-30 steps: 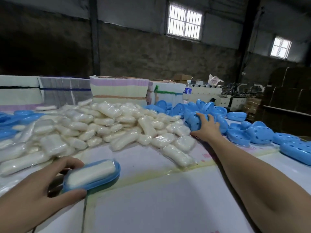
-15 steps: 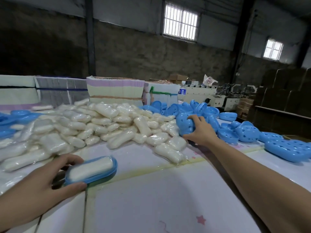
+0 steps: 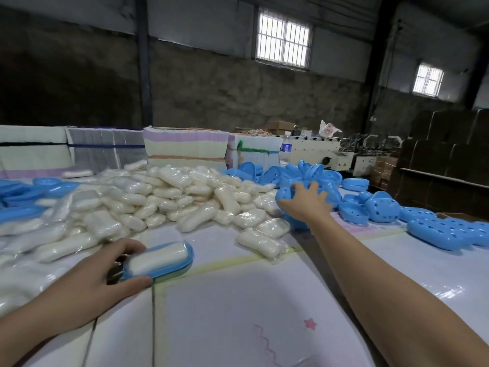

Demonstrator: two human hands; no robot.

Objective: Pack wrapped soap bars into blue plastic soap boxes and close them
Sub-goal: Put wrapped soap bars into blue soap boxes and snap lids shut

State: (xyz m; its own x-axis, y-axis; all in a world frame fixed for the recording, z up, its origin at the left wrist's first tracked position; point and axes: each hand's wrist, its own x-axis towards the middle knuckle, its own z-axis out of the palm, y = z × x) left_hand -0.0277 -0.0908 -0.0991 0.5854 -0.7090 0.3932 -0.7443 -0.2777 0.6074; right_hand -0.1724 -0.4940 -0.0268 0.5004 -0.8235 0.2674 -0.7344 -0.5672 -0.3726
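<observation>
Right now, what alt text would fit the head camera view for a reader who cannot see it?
The left hand holds a blue soap box with a wrapped soap bar in it on the table, while the right hand reaches into a heap of blue lids. A pile of wrapped soap lies behind.

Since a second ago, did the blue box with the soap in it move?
No. The blue box sits on the same yellow line, gripped by the left hand.

Blue box base [image 3: 161,264] flat on table, uncovered, white wrapped soap bar [image 3: 156,256] lying inside lengthwise.
</observation>
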